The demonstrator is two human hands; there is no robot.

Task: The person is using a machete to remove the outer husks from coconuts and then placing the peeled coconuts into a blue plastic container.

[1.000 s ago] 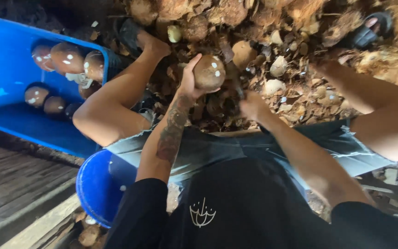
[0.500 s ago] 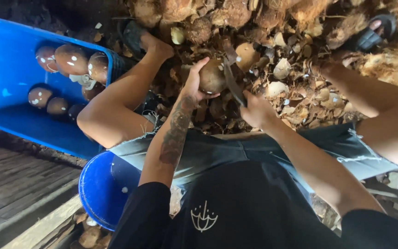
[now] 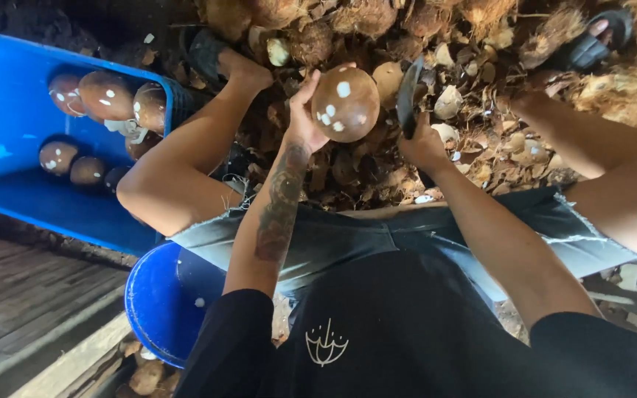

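Observation:
My left hand (image 3: pixel 302 121) grips a round brown peeled coconut (image 3: pixel 345 104) with white patches, held up in front of me over the husk pile. My right hand (image 3: pixel 423 144) is closed on the handle of a dark knife (image 3: pixel 408 94), whose blade stands upright just right of the coconut, close to it. I sit with both bare knees spread, in a black shirt and grey denim shorts.
A blue tub (image 3: pixel 16 96) at the left holds several peeled coconuts (image 3: pixel 106 94). A blue bucket (image 3: pixel 158 302) stands beside my left thigh. Coconut husks and shell chips (image 3: pixel 481 140) cover the ground ahead. My sandalled feet (image 3: pixel 591 40) rest among them.
The knife blade lay across the coconut half a second ago; it has lifted off to the right. The coconut has turned in my left hand and shows more brown surface.

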